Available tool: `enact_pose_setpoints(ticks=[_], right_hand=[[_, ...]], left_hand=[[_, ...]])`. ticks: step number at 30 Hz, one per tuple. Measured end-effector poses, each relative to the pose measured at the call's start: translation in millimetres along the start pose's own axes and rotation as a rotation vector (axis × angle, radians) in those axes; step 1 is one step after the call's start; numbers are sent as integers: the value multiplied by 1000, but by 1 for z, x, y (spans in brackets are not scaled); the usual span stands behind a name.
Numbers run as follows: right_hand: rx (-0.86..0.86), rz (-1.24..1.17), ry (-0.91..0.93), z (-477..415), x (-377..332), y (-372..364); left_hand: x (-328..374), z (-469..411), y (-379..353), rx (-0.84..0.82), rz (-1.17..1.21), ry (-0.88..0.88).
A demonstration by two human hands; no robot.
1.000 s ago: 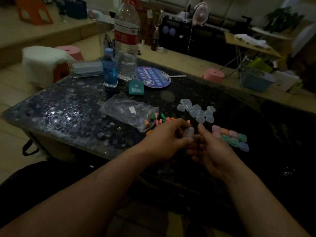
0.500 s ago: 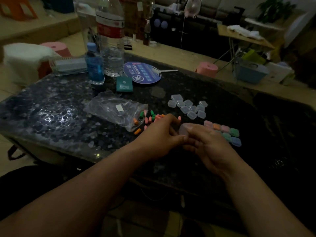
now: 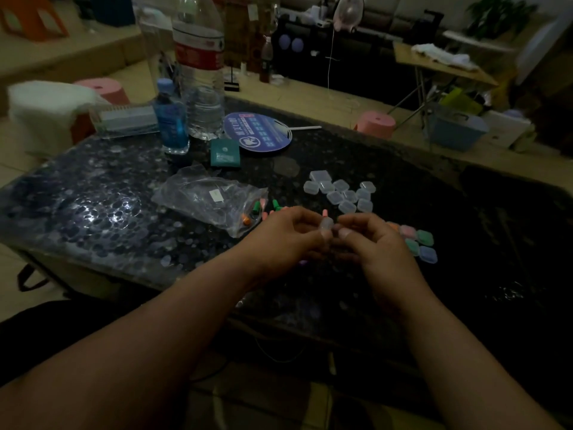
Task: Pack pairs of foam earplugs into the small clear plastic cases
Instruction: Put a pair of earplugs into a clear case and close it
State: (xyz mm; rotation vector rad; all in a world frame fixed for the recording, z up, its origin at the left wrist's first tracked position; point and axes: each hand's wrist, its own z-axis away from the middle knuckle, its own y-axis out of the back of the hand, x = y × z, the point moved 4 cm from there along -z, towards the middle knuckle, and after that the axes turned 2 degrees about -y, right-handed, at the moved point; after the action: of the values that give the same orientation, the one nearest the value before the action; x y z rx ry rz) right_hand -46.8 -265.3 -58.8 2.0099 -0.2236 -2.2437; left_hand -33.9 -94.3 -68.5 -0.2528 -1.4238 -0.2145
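Over the table's point(image 3: 93, 212) near side, the left hand point(image 3: 279, 240) and right hand point(image 3: 381, 243) meet, and both pinch one clear case point(image 3: 326, 225) at the fingertips. The case looks light, stiff and slick, so it is best held by its edges. A soft pink earplug point(image 3: 325, 212) shows just above it; I cannot tell whether it is inside.

Forearms angled inward, left hand point(image 3: 288, 240) and right hand point(image 3: 375, 246) nearly touching, curled fingers point(image 3: 305, 216) of both pinching one clear case point(image 3: 326, 224)

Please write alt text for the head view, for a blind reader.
The left hand and right hand pinch one small clear case over a dark table. Nearby lie empty clear cases, filled cases, loose earplugs and a plastic bag.
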Motion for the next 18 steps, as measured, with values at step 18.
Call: enact_pose_setpoints(ticks=[18], right_hand=[[-116,-187,-199,-3,15,-9]], left_hand=[[-3,1,1,-113,-93,55]])
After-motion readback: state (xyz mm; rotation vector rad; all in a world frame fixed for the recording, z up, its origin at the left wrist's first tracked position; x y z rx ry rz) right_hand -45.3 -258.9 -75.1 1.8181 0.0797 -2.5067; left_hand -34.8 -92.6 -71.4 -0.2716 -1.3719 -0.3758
